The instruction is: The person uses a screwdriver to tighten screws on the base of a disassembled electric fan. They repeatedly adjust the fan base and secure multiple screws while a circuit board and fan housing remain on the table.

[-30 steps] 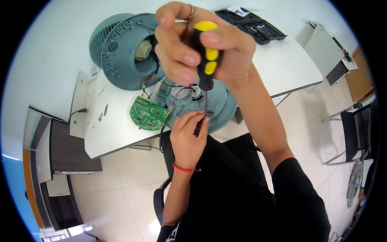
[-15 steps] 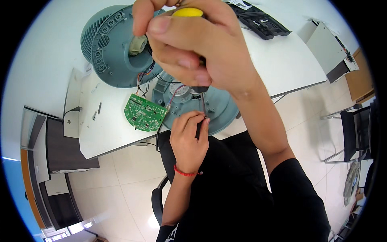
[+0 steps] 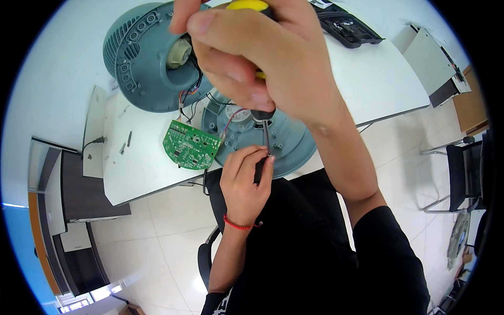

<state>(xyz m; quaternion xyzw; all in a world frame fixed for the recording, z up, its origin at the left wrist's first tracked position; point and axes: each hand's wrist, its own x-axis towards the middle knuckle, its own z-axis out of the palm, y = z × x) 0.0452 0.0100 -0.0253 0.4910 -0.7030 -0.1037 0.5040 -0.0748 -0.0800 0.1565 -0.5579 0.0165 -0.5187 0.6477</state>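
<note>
High in front of me, my right hand (image 3: 268,58) is closed round a screwdriver (image 3: 267,136) with a yellow and black handle. Its thin metal shaft points down toward me, and the tip ends at the fingertips of my left hand (image 3: 244,181). Thumb and forefinger of that hand are pinched together at the tip; what they hold there is too small to name. Beneath both hands lies a round grey-green plastic base (image 3: 296,144), partly hidden. A green circuit board (image 3: 191,147), joined to wires, rests left of it at the table edge.
A larger grey-green round housing (image 3: 149,92) with a vented rim and a beige motor (image 3: 179,53) stands behind on the white table (image 3: 142,178). Small metal pieces (image 3: 126,143) lie at the left. An open black tool case (image 3: 352,31) sits far right. A black chair (image 3: 457,168) is on the floor.
The view has shifted slightly. My right hand keeps its grip on the screwdriver, with its fingers turned a little; the left hand stays at the tip.
</note>
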